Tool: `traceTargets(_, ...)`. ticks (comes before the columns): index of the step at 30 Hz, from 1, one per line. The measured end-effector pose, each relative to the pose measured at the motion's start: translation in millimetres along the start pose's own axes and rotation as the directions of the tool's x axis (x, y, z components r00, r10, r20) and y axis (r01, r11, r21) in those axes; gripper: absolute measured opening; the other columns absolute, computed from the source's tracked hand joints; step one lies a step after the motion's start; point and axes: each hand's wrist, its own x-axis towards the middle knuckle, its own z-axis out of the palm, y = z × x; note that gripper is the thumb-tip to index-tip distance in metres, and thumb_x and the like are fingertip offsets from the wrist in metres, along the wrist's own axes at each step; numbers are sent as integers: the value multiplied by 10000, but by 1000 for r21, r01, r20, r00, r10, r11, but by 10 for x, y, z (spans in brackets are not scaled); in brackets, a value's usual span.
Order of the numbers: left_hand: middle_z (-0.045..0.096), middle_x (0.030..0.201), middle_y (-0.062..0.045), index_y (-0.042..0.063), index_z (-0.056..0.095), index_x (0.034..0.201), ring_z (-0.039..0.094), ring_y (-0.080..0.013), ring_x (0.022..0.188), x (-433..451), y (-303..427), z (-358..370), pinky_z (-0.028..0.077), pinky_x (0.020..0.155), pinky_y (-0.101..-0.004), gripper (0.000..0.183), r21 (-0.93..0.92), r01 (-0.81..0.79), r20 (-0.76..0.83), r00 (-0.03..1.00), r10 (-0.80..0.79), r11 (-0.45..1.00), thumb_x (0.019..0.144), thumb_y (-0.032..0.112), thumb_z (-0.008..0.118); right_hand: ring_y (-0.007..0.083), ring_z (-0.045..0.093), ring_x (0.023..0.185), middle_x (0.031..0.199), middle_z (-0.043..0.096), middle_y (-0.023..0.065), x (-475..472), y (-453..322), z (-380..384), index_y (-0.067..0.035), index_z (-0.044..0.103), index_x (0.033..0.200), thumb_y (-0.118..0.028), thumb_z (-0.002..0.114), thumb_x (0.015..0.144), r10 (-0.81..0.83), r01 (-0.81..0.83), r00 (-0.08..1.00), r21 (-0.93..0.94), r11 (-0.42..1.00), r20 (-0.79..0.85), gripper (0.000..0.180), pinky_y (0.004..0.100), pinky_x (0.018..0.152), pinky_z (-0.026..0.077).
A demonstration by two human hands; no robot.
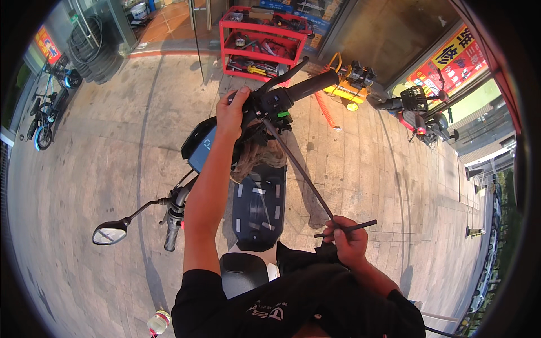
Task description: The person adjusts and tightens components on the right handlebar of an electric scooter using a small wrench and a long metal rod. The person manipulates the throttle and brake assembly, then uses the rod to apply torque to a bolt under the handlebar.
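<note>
An electric scooter stands before me with its handlebar turned. My left hand (231,112) is wrapped around a dark fitting beside the brake lever (285,76), its thumb on top. Next to it are the switch housing (272,103), with a green button, and the black rubber grip (315,87). My right hand (348,243) holds the crossbar of a long T-handle wrench (300,169). The wrench's tip meets the underside of the switch housing; the exact fastener is too small to make out. Left of my forearm is the lit display (203,150).
Below lie brown crumpled material (262,158), the black footboard (258,207) and the seat (243,268). A mirror (110,233) juts out left. Beyond stand a red tool cart (264,55), a yellow air compressor (348,86) with an orange hose, and a parked scooter (422,114).
</note>
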Motion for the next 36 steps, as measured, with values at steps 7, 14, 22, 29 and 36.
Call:
traceTargets(7,621,776,0,19,672,871,581,-87,691,-9,21,-10,494,635,-243,193,-8,3,31,1000,-3,1000,863,205,722,197,669,877,1029,648,153,40,-127,145,36,591,1151,85,546,860,-86,101,994,-247,964,72,298,292,719,576)
traceTargets(14,616,792,7,22,671,900,569,-79,705,-26,48,32,488,639,-241,196,-1,-27,41,999,27,1000,857,204,730,242,638,900,1051,626,130,147,-221,216,6,614,1144,69,554,824,-59,200,932,-374,906,357,331,315,781,524)
traceTargets(22,589,761,41,41,672,891,498,-43,653,9,20,38,401,573,-212,192,51,-39,21,999,38,998,844,211,747,170,619,836,937,643,124,416,-50,298,-49,439,1140,-111,488,950,474,-543,779,64,837,411,205,277,726,498)
traceTargets(29,574,739,53,45,670,870,481,-39,637,5,-17,46,381,563,-210,200,89,-61,-33,997,64,994,840,226,751,176,639,724,818,660,117,758,28,431,-34,513,1042,-151,566,957,523,-599,718,26,800,459,154,278,660,513)
traceTargets(36,557,732,59,48,671,877,473,-36,651,4,-31,30,383,589,-210,188,34,-80,9,997,79,996,841,217,746,150,639,728,850,676,118,901,71,374,-29,553,1028,-190,527,984,499,-718,616,174,673,610,169,257,617,494)
